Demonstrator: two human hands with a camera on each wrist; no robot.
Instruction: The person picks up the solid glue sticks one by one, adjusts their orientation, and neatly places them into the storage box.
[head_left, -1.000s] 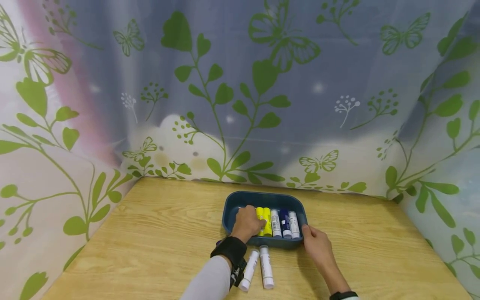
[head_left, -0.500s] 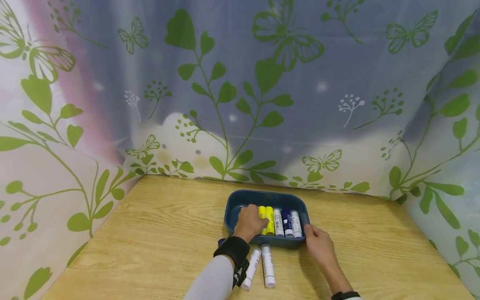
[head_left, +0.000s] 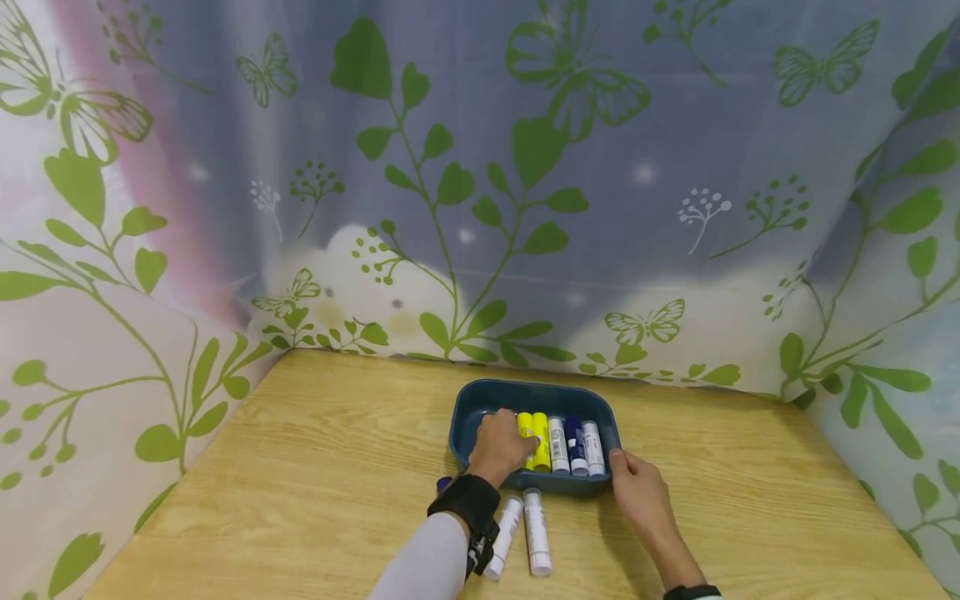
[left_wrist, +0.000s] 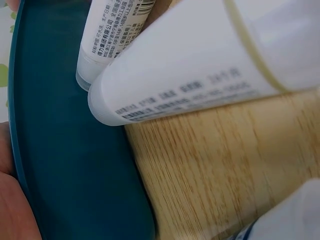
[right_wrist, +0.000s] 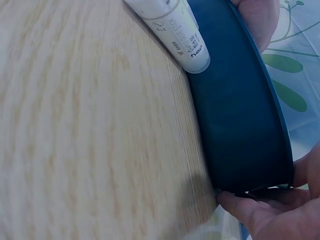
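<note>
My left hand reaches over the front rim of a dark teal tray, its thumb against two yellow glue sticks. Its other fingertips are hidden inside the tray. With thumb and fingers, my right hand grips the tray's front right corner; the right wrist view shows that hand at the tray's end. To the right of the yellow pair lie a white glue stick, a navy one and another white one, side by side.
Two white glue sticks lie on the wooden table in front of the tray, one partly behind my left wrist. A navy end of something peeks out beside that wrist. A leaf-patterned curtain encloses the back and sides.
The whole scene has shifted slightly right in the head view. Both hands, the tray and the glue sticks keep their places relative to one another.
</note>
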